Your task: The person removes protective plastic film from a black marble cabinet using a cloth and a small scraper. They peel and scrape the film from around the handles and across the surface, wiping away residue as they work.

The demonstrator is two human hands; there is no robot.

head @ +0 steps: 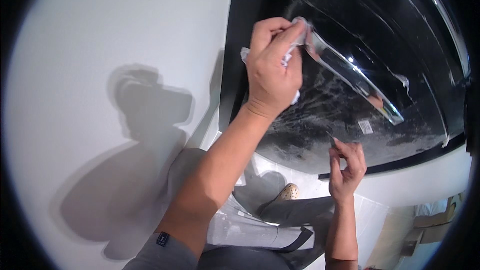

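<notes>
My left hand [275, 63] pinches a crumpled white cloth or tissue [287, 58]. It presses the cloth at the upper left end of a shiny chrome bar [356, 78], which runs slantwise across a glossy black panel [311, 97]. Pale dusty smears cover much of the panel below the bar. Between the thumb and fingers of my right hand [348, 168] is a small, thin dark blade-like piece [331, 139]. Its tip points up towards the panel; whether it touches cannot be told. A small white label [365, 126] is stuck on the panel near the bar's lower end.
A white wall [112, 26] stands close on the left, bearing my shadow. Thin whitish strips [403, 80] cling to the panel. Below are a light tiled floor [311, 187], a beige clog [289, 192] and a grey apron [243, 228]. Cardboard boxes [431, 219] lie at the lower right.
</notes>
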